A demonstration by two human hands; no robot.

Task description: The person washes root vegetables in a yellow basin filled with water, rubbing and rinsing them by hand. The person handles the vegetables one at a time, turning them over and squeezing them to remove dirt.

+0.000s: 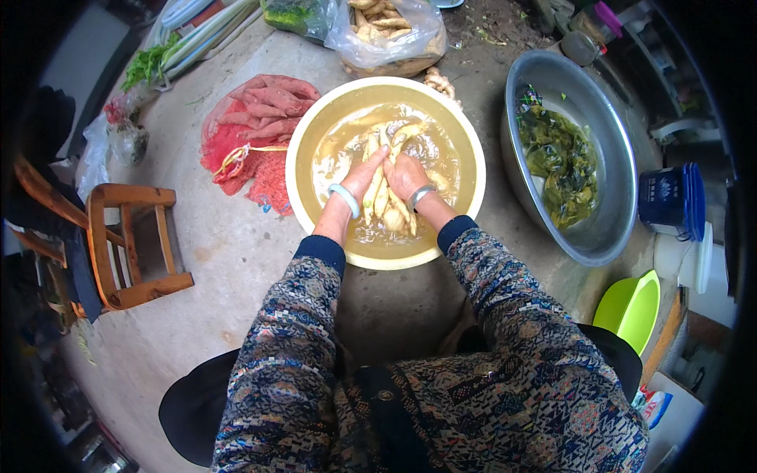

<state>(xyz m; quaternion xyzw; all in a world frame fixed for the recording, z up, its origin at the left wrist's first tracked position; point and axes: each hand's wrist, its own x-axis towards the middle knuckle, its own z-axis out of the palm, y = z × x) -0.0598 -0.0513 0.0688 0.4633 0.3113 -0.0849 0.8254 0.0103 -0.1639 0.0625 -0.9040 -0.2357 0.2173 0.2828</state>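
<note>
A round yellow plastic basin [385, 263] holds murky water and several pale, long, knobbly roots [378, 192]. Both hands are inside it, side by side with the thumbs close together. My left hand [366, 172], with a pale bangle at the wrist, is closed around some of these roots. Around others beside them curls my right hand [407, 176], which wears a silver-coloured bangle. Root ends stick out above and below the hands. The fingertips are partly hidden by the roots and the water.
Reddish tubers in a red mesh bag [260, 127] touch the basin's left side. Behind it stands a plastic bag of pale roots [387, 44], with ginger [439, 84] alongside. A large grey metal basin [609, 251] with leafy greens is at right, a wooden chair [151, 288] at left.
</note>
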